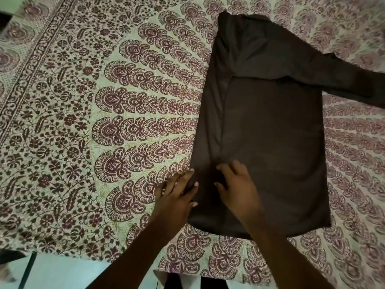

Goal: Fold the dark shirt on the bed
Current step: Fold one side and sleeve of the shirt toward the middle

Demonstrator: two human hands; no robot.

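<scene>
The dark shirt [270, 126] lies flat on the patterned bedspread [104, 122], its hem towards me. Its left side is folded inward over the body, leaving a straight left edge. One long sleeve [354, 84] stretches out to the right. My left hand [177, 195] rests at the shirt's lower left edge, fingers spread, partly on the bedspread and touching the fabric. My right hand [237, 188] lies flat on the folded panel near the hem, fingers spread on the cloth. Neither hand clearly grips the fabric.
The bedspread with its maroon floral and paisley print covers the whole bed. The bed's near edge [83, 261] runs along the bottom, with pale floor [62, 276] below it. Bare bedspread extends left of the shirt.
</scene>
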